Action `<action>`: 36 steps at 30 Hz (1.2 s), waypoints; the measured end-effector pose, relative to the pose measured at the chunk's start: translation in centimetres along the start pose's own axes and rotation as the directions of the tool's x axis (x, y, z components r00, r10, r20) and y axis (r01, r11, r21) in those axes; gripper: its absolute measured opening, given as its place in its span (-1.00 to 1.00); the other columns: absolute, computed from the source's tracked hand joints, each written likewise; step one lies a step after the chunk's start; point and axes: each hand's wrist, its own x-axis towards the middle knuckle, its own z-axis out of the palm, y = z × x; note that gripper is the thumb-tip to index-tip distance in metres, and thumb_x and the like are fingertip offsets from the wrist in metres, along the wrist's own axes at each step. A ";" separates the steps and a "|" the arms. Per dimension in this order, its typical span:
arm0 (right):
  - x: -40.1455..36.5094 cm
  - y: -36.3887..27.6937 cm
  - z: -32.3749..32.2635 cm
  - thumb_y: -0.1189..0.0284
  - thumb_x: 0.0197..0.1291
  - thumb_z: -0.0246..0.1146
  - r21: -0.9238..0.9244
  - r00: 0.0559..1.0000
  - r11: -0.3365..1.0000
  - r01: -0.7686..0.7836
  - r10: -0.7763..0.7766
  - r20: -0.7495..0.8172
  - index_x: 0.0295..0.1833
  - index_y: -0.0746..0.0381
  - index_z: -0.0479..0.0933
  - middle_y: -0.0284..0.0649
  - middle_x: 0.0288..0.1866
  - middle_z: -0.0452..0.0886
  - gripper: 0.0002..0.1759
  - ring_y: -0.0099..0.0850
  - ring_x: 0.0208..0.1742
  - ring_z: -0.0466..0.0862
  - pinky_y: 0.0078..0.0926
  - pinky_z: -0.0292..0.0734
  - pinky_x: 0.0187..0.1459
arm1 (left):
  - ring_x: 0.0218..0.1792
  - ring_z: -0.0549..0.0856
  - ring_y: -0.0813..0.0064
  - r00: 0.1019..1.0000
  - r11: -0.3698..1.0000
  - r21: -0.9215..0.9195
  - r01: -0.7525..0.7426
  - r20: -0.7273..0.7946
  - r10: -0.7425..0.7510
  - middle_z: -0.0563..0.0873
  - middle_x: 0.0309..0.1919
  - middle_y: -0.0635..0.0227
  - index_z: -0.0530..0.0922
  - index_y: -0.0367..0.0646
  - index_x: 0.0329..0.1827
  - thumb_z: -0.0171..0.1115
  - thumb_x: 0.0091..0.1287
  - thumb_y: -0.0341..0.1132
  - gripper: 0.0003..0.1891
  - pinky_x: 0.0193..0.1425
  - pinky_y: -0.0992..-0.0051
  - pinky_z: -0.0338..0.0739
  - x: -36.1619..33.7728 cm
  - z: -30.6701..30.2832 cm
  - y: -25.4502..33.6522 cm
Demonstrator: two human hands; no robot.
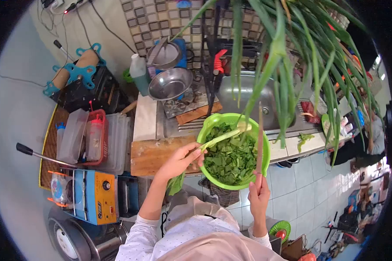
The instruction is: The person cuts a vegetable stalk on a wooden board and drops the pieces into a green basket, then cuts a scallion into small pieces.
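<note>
My left hand [184, 159] is closed round the stalks of a leafy green vegetable [220, 140]. Its pale root end points up to the right over a lime green basket [266, 150], and some leaves hang below my hand. Chopped green leaves [231, 158] lie in the basket. At the basket's right side, my right hand [259, 193] grips the handle of a long knife [260, 143], its blade pointing away from me and apart from the stalks. A wooden cutting board [150, 156] lies left of the basket, partly behind my left hand.
Long green leaves [287, 56] hang at the upper right over the metal sink [248, 93]. Behind the board are a metal bowl [170, 84] and a bottle [138, 71]. Plastic containers [115, 145] and a blue-orange machine [93, 195] stand at the left.
</note>
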 end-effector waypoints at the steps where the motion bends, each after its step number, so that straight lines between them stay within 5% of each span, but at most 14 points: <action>1: 0.2 -0.2 0.2 0.48 0.24 0.18 0.037 1.000 0.999 -0.013 0.013 -0.002 0.18 0.31 0.46 -0.49 -0.63 0.22 -0.61 -0.68 -0.57 0.19 -0.63 0.08 -0.53 | -0.38 0.58 0.58 1.000 1.000 -0.006 0.001 -0.018 -0.001 0.58 -0.42 0.41 0.52 -0.25 -0.02 0.01 0.50 -0.22 -0.74 -0.23 0.51 0.54 -0.3 -0.5 -0.4; 3: 0.7 -0.1 0.2 0.48 0.24 0.18 0.003 1.000 1.000 0.004 -0.004 0.018 0.19 0.30 0.47 -0.52 -0.64 0.21 -0.61 -0.70 -0.59 0.18 -0.64 0.06 -0.54 | -0.40 0.59 0.56 0.990 0.969 -0.239 -0.059 0.109 0.087 0.48 -0.46 0.49 0.47 -0.24 0.07 -0.05 0.53 -0.24 -0.73 -0.24 0.52 0.49 -1.0 -1.5 -1.4; 5: 1.1 0.0 0.3 0.47 0.25 0.17 -0.042 0.997 0.998 0.049 -0.047 0.058 0.19 0.30 0.47 -0.53 -0.63 0.23 -0.61 -0.71 -0.58 0.19 -0.66 0.05 -0.53 | -0.39 0.59 0.56 0.994 0.964 -0.263 -0.043 0.089 0.069 0.41 -0.50 0.52 0.45 -0.24 0.09 -0.04 0.53 -0.24 -0.73 -0.27 0.52 0.47 -2.3 -2.3 -1.8; 8: 1.5 -0.3 1.0 0.44 0.29 0.15 -0.066 0.987 0.994 0.092 -0.083 0.134 0.21 0.30 0.45 -0.54 -0.60 0.25 -0.61 -0.74 -0.62 0.20 -0.70 0.07 -0.59 | -0.38 0.60 0.55 0.996 0.993 -0.092 -0.079 -0.038 0.076 0.46 -0.50 0.45 0.48 -0.25 0.07 -0.02 0.51 -0.23 -0.73 -0.25 0.49 0.48 -4.4 -3.6 -2.5; 10: 1.3 -0.6 1.4 0.42 0.31 0.14 -0.080 0.977 0.989 0.121 -0.105 0.184 0.23 0.31 0.42 -0.55 -0.58 0.28 -0.60 -0.76 -0.67 0.21 -0.73 0.08 -0.65 | -0.38 0.64 0.30 0.976 0.853 0.523 0.005 -0.187 0.109 0.61 -0.44 0.18 0.51 -0.28 0.04 0.05 0.44 -0.32 -0.76 -0.23 0.37 0.49 -6.2 -4.4 -2.7; 16: -0.2 -0.5 4.2 0.13 0.45 0.00 0.016 0.941 0.997 0.076 -0.077 0.329 0.20 0.29 0.46 -0.52 -0.62 0.28 -0.53 -0.75 -0.64 0.24 -0.73 0.13 -0.61 | -0.20 0.65 0.02 0.938 0.761 0.647 -0.058 -0.225 0.263 0.68 -0.27 0.03 0.58 -0.24 0.02 0.14 0.33 -0.38 -0.76 -0.12 0.30 0.49 -9.5 -6.7 -4.4; 21: -2.4 -0.9 6.7 0.13 0.46 -0.02 0.001 0.930 0.999 0.050 -0.047 0.364 0.15 0.29 0.49 -0.50 -0.62 0.32 -0.54 -0.73 -0.63 0.28 -0.71 0.19 -0.58 | -0.19 0.63 0.04 0.948 0.700 0.714 0.014 -0.232 0.217 0.67 -0.30 0.07 0.61 -0.22 0.02 0.18 0.27 -0.40 -0.73 -0.13 0.29 0.48 -10.7 -8.1 -3.9; 25: -2.6 -1.2 8.1 0.25 0.43 0.05 -0.111 0.871 0.994 0.002 0.053 0.488 0.13 0.32 0.48 -0.22 -0.51 0.48 -0.62 -0.50 -0.51 0.46 -0.55 0.38 -0.38 | -0.19 0.64 0.13 0.921 0.655 0.743 0.138 -0.339 0.191 0.67 -0.32 0.13 0.65 -0.17 -0.02 0.23 0.19 -0.43 -0.72 -0.07 0.27 0.43 -12.2 -9.2 -5.4; 29: -2.1 -1.2 9.2 0.23 0.40 0.05 -0.241 0.802 0.946 0.219 -0.034 0.596 0.14 0.29 0.47 -0.03 -0.42 0.59 -0.61 -0.12 -0.42 0.61 -0.32 0.48 -0.33 | -0.13 0.63 0.14 0.896 0.575 0.763 0.294 -0.430 0.112 0.68 -0.26 0.12 0.67 -0.13 -0.03 0.25 0.17 -0.43 -0.72 0.01 0.25 0.39 -14.0 -9.1 -6.9; 31: -1.8 -0.6 9.9 0.21 0.37 0.06 -0.275 0.756 0.911 0.306 -0.057 0.652 0.14 0.26 0.45 0.06 -0.34 0.64 -0.60 0.07 -0.30 0.65 -0.13 0.52 -0.29 | -0.08 0.62 0.14 0.873 0.531 0.799 0.283 -0.443 0.201 0.68 -0.25 0.12 0.67 -0.12 -0.05 0.26 0.16 -0.42 -0.72 0.03 0.26 0.37 -14.5 -9.2 -8.4; 36: -2.2 0.9 10.7 0.20 0.37 0.05 -0.374 0.771 0.880 0.293 0.013 0.636 0.14 0.21 0.46 0.09 -0.30 0.65 -0.62 0.11 -0.28 0.64 -0.02 0.52 -0.27 | -0.13 0.62 0.13 0.849 0.498 0.830 0.251 -0.436 0.299 0.67 -0.24 0.18 0.65 -0.10 -0.03 0.32 0.12 -0.36 -0.68 -0.05 0.24 0.41 -13.8 -8.5 -8.7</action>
